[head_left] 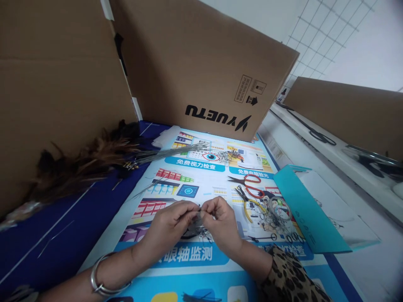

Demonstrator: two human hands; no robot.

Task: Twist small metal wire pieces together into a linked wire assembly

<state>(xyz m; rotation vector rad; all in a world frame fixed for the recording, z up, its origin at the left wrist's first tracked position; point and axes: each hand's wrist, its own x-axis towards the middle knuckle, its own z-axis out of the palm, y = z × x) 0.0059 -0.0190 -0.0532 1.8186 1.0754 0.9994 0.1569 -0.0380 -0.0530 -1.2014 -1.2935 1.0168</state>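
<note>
My left hand (176,220) and my right hand (222,226) meet over the printed sheet (201,270), thumbs and forefingers pinched together. Between the fingertips is something small and dark that I cannot make out. Just below them lies a little heap of thin dark and silvery wire pieces (206,235), partly covered by the hands. To the right of my right hand are orange-handled scissors (252,186), yellow-handled pliers (250,206) and a coil of wire (279,208) among tangled metal bits.
Cardboard panels (201,63) wall off the back and left. A bundle of thin metal rods (179,152) lies behind the hands, near brown feathers (78,167) on the blue cloth (72,226). A teal folder (310,214) stands at the right; more scissors (319,136) rest beyond it.
</note>
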